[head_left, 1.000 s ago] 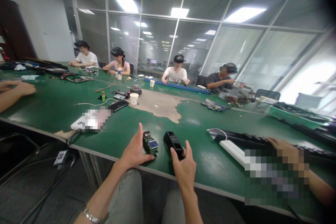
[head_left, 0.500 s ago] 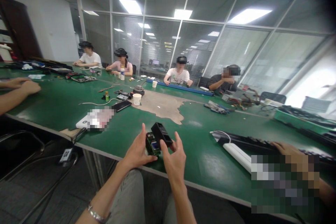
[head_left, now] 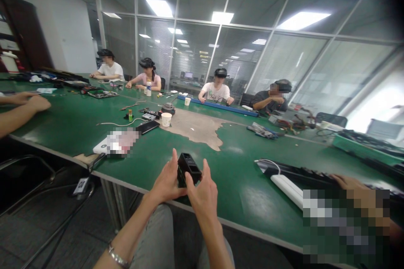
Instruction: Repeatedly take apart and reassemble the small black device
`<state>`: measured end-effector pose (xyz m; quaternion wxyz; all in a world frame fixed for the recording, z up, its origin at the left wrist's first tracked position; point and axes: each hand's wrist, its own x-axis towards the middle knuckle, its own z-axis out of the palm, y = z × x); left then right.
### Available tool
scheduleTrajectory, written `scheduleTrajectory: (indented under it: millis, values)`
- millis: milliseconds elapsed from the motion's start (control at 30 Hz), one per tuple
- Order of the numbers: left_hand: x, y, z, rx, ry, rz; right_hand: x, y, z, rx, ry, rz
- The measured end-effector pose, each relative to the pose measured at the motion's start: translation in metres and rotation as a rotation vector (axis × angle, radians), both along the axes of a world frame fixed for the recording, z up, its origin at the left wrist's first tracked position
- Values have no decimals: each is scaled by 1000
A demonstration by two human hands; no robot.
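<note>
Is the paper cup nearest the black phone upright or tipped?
Upright: the paper cup stands narrow end down, wide rim up, near the black phone. Its contents: cannot tell.

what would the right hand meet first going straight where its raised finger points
The right hand seems free to pass above the tan patch on the green table, though depth is unclear.

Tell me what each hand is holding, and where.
The right hand holds the black casing by its near end. The left hand cups its left side; whether it grips cannot be told.
</note>
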<state>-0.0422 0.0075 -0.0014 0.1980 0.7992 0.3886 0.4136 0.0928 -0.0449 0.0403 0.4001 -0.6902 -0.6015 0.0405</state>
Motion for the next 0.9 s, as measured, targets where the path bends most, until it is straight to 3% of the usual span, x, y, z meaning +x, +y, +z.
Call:
scheduleTrajectory:
  millis: [133,367,667,900]
  values:
    - [-2,-1,-1,54,107,-11,-4,0,1,-39,-36,-25]
    - [-4,-1,-2,57,70,-20,-7,-8,14,-122,-93,-60]
    - [-4,-3,-2,50,148,-40,-4,-7,-24,-120,-207,21]
    - [-4,-2,-3,61,118,-32,-2,-4,-20,-83,-73,29]
